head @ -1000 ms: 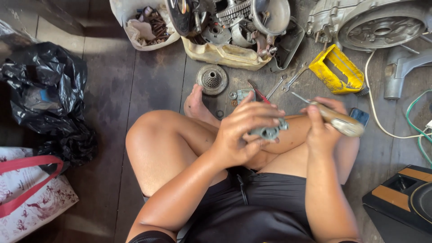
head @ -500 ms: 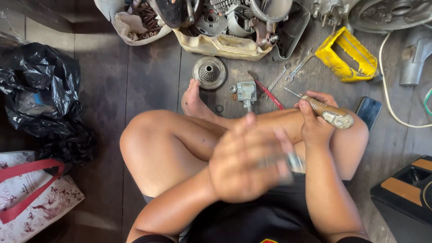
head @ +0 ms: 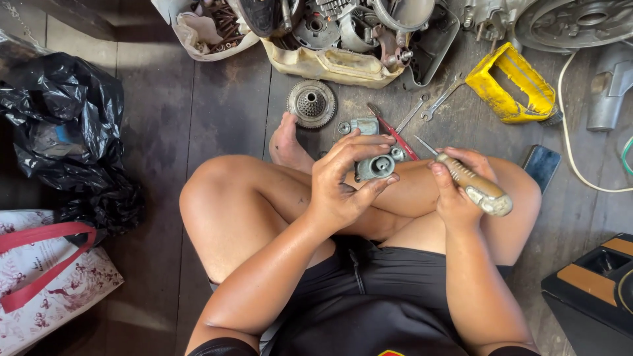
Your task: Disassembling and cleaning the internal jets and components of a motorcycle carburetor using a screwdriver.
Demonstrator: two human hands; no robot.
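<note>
I'm cross-legged on the dark plank floor [head: 198,112], and my left hand [head: 343,181] is curled around a small grey cast-metal carburettor body [head: 374,167], fingers and thumb closed on it so its round bore faces up at me, held just above my knee. My right hand [head: 458,188] is wrapped tight round the worn wooden handle of a slim-shafted screwdriver [head: 471,186]; the thin steel tip points up and away toward the far edge of the floor, just beside the casting but not touching it. So as I read it, this is the moment of lining up: part gripped and turned to show its opening, tool ready but not seated. The next move, I'd judge, calls for swinging that tip round and down into the casting while the left hand keeps it from twisting; which screw or port it wants I can't tell, my fingers cover that side. Just past my bare foot [head: 288,142] lies a toothed round steel gear [head: 311,103], and near it a second grey metal piece [head: 364,125], a red-handled tool [head: 395,135] and two steel spanners [head: 440,99]. Further off, along the far edge, sits a cream plastic tub of oily engine parts [head: 330,64], with a yellow plastic bracket [head: 511,86] to its right. A crumpled black plastic bag [head: 66,132] slumps at the left edge.
</note>
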